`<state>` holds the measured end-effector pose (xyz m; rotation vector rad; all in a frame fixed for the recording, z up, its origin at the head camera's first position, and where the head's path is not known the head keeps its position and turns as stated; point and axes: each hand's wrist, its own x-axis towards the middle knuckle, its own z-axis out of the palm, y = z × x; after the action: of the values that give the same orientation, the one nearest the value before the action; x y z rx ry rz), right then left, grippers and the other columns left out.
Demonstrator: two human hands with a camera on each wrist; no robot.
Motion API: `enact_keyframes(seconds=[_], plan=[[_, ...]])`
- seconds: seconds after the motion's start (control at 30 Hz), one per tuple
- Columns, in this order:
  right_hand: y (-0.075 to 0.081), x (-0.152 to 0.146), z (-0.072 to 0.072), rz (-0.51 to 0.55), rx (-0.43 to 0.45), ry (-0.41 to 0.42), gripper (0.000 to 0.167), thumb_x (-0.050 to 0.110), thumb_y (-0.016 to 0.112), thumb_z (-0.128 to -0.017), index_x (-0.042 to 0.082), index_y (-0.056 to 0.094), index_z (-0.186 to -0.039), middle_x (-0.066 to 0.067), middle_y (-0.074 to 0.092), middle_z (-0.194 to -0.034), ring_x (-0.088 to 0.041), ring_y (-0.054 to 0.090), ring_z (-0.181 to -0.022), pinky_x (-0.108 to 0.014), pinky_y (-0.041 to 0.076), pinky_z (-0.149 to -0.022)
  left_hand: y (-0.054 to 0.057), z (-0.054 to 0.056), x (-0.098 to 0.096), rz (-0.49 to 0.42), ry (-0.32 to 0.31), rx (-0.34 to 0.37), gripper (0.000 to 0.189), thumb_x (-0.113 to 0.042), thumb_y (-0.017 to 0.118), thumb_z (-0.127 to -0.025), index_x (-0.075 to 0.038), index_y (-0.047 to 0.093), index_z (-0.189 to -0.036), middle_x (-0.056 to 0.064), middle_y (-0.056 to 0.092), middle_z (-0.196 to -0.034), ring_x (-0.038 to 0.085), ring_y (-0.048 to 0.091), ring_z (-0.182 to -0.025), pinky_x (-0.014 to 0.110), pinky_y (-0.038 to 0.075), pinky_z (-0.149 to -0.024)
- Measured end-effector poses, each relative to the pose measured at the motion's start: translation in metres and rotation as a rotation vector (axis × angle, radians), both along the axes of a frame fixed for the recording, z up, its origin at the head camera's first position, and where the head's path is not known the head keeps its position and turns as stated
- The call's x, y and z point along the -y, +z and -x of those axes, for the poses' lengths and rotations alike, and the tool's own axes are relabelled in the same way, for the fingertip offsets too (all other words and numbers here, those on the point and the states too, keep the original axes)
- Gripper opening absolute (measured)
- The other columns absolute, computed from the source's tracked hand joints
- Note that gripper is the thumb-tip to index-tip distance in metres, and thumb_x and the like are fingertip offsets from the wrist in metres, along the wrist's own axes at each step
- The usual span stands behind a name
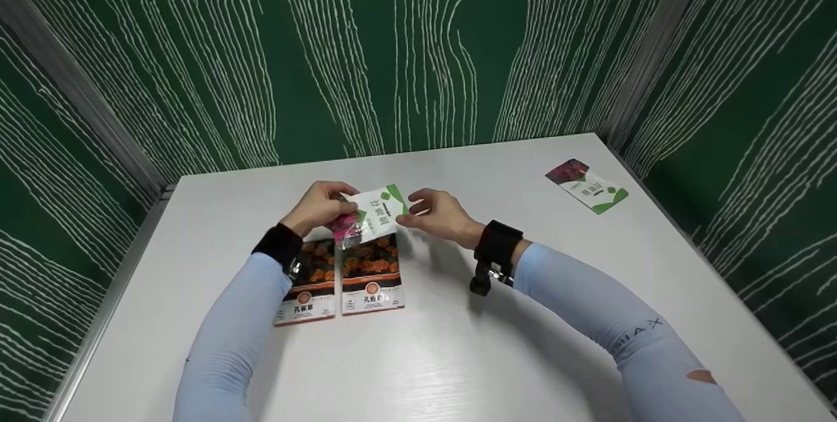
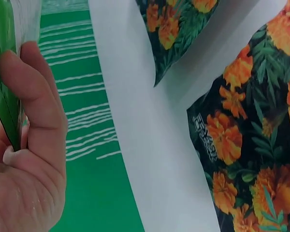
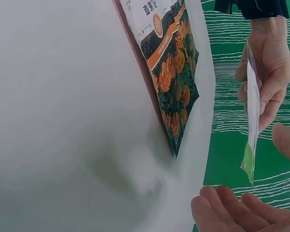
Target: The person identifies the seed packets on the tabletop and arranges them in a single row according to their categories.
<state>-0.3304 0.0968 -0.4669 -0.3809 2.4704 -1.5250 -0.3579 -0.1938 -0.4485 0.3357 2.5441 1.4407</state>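
My left hand (image 1: 319, 207) pinches one end of a white and green seed packet (image 1: 377, 219) with pink flowers printed on it, holding it above the table. In the left wrist view the thumb and fingers press on both sides of that packet (image 2: 6, 92). My right hand (image 1: 443, 216) hovers by the packet's green end, and the right wrist view shows its spread fingers (image 3: 232, 210) apart from the packet (image 3: 253, 106). Below lie two marigold seed packets (image 1: 373, 288) (image 1: 307, 298) side by side, their upper parts partly covered by the left hand and the held packet.
Another white and green packet (image 1: 586, 186) with dark pink flowers lies at the table's far right. The white table (image 1: 458, 356) is bounded at the back and sides by green walls (image 1: 418, 49) with pale wavy lines.
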Motion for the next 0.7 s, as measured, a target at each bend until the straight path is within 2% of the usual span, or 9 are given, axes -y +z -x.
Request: enact_keyframes(seconds=[0.13,0.3,0.43,0.57,0.7], plan=[[0.001,0.003,0.001,0.018,-0.006,0.002,0.072,0.03,0.086,-0.093,0.0,0.056,-0.152,-0.021,0.068,-0.143,-0.035,0.068,-0.131,-0.043,0.059,-0.106,-0.001,-0.001,-0.007,0.039,-0.066,-0.008,0.036,-0.016,0.074,-0.099,-0.004,0.076,-0.133,0.002,0.073,-0.093,0.01,0.061,-0.069,0.022,0.049,-0.055],[0.002,0.006,0.001,-0.008,-0.024,-0.003,0.071,0.03,0.085,-0.094,0.003,0.056,-0.153,-0.02,0.064,-0.148,-0.036,0.066,-0.132,-0.045,0.057,-0.108,-0.002,0.0,-0.017,0.074,-0.126,0.031,0.036,-0.016,0.074,-0.099,-0.008,0.078,-0.134,0.005,0.076,-0.1,0.012,0.062,-0.072,0.023,0.05,-0.055],[0.0,0.007,0.0,-0.021,-0.037,0.006,0.062,0.028,0.082,-0.097,0.004,0.06,-0.15,-0.02,0.065,-0.148,-0.036,0.067,-0.13,-0.046,0.055,-0.111,-0.005,0.003,-0.024,0.092,-0.2,0.022,0.038,-0.014,0.073,-0.099,-0.005,0.077,-0.136,0.014,0.079,-0.115,0.013,0.064,-0.084,0.023,0.051,-0.068],[-0.003,0.008,0.001,-0.027,-0.071,0.012,0.048,0.023,0.08,-0.099,0.002,0.068,-0.141,-0.018,0.073,-0.138,-0.029,0.07,-0.123,-0.042,0.055,-0.109,-0.008,0.004,-0.031,0.079,-0.266,-0.016,0.038,-0.011,0.072,-0.099,0.0,0.075,-0.135,0.023,0.077,-0.127,0.014,0.066,-0.097,0.024,0.051,-0.084],[-0.007,0.007,0.002,-0.048,-0.095,0.003,0.036,0.021,0.08,-0.098,0.003,0.077,-0.128,-0.012,0.08,-0.119,-0.018,0.071,-0.104,-0.03,0.056,-0.092,-0.009,0.002,-0.035,0.061,-0.286,-0.02,0.035,-0.008,0.072,-0.098,-0.002,0.078,-0.132,0.02,0.078,-0.125,0.015,0.067,-0.099,0.025,0.052,-0.086]])
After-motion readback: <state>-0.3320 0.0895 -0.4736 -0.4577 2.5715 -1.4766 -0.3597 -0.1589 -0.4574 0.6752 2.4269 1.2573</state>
